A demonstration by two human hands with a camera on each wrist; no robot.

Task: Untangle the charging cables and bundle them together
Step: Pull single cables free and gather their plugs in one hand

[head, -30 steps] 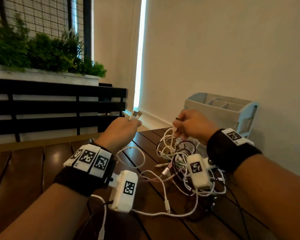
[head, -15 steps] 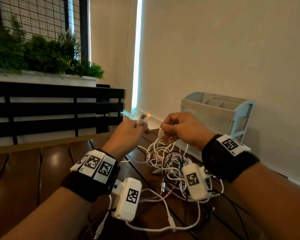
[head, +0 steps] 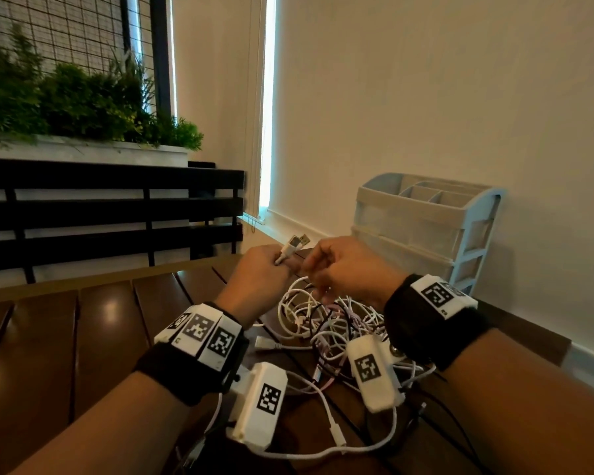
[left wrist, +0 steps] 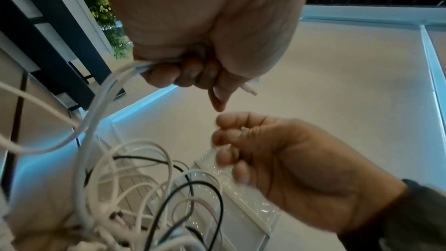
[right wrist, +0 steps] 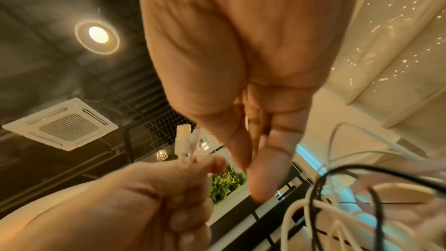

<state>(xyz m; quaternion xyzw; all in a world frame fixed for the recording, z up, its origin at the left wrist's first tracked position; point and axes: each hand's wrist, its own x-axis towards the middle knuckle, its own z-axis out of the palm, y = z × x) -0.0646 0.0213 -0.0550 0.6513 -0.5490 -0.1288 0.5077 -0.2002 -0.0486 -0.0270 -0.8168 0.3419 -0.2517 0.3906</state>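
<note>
A tangle of white, black and pinkish charging cables [head: 326, 323] lies on the wooden slat table [head: 83, 337] below both hands. My left hand [head: 271, 269] grips white cable ends in a fist, and two white plugs [head: 294, 243] stick up out of it. The right wrist view shows those plugs [right wrist: 183, 140] side by side above my left hand [right wrist: 149, 203]. My right hand [head: 323, 269] hovers just right of the left, fingers loosely curled, and I see nothing in it. From the left wrist, white strands [left wrist: 101, 114] run down from my fist to the tangle.
A pale blue and white drawer organiser [head: 426, 217] stands against the wall behind the tangle. A loose white cable with a plug [head: 336, 437] trails toward the near table edge. A black slatted rail [head: 110, 207] and a planter lie to the far left.
My right hand brought the plug it was pinching over to the left hand and let go. The left hand now holds two plugs. The hands have closed together above the tangle.
</note>
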